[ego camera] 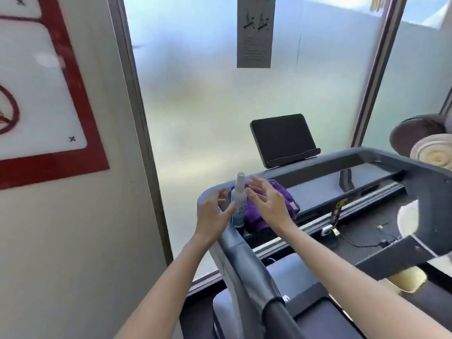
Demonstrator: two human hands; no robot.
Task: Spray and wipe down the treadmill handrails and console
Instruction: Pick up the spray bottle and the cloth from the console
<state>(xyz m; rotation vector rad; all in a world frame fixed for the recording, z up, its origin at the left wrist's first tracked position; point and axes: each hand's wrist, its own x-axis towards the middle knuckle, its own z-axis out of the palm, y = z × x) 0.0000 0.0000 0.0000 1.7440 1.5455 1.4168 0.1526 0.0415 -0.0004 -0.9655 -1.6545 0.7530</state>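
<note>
Hanging on the wall at far left is a red-bordered sign [41, 94], white inside w/ small black x marks. Next to it runs a grey window frame [137, 118], then frosted glass [200, 94] w/ a grey paper notice [254, 33] stuck near the top.

Left hand [211, 214] hovers over the rounded left corner of the treadmill handrail [247, 272], fingers spread and relaxed, thumb close to the bottle, grasping nothing. Can't tell if the thumb actually touches it.

Spray bottle [238, 201] stands upright on the console [325, 187] ledge, btwn the two hands; white body, clear cap, blue print on the label. Just right of it, touching or nearly so, lies a crumpled purple cloth [259, 214] on the same ledge.

Right hand [267, 199] is held above the cloth, palm turned toward the bottle, fingers straight and fanned out, holding nothing.

Further back, a dark tablet-like screen [283, 139] sits tilted on a stand above the console. Below the console, a black cable [362, 241] and a small white connector lie near the deck. At far right, rolled cream and brown mats [430, 148] are stacked beside the glass.
</note>
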